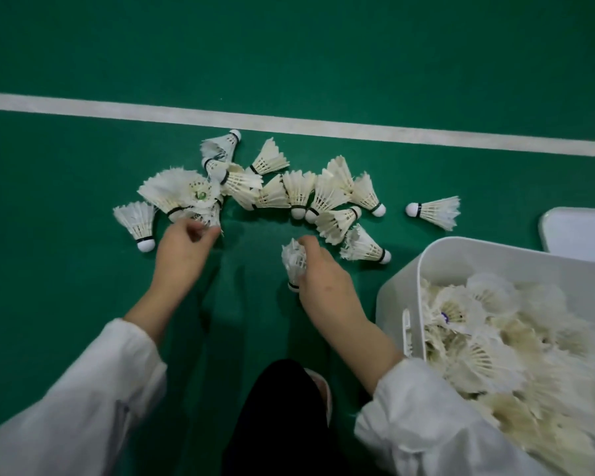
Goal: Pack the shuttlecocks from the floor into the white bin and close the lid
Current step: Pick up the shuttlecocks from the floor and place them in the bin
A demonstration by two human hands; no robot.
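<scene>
Floor pile (299,190).
Right hand (323,276) grips a shuttlecock (293,261); left hand (182,249) pinches the pile's 9 o'clock end; bin (401,290) at 4 o'clock.

No words or numbers can be read. The green-marked shuttlecock (200,195) lies in the pile on the floor (289,46). Its small green sticker is too blurry to read. The purple-marked shuttlecock (444,317) lies in the white bin (399,293), and its small purple mark is too blurry too. A plain white line (289,123) is painted across the floor.
</scene>
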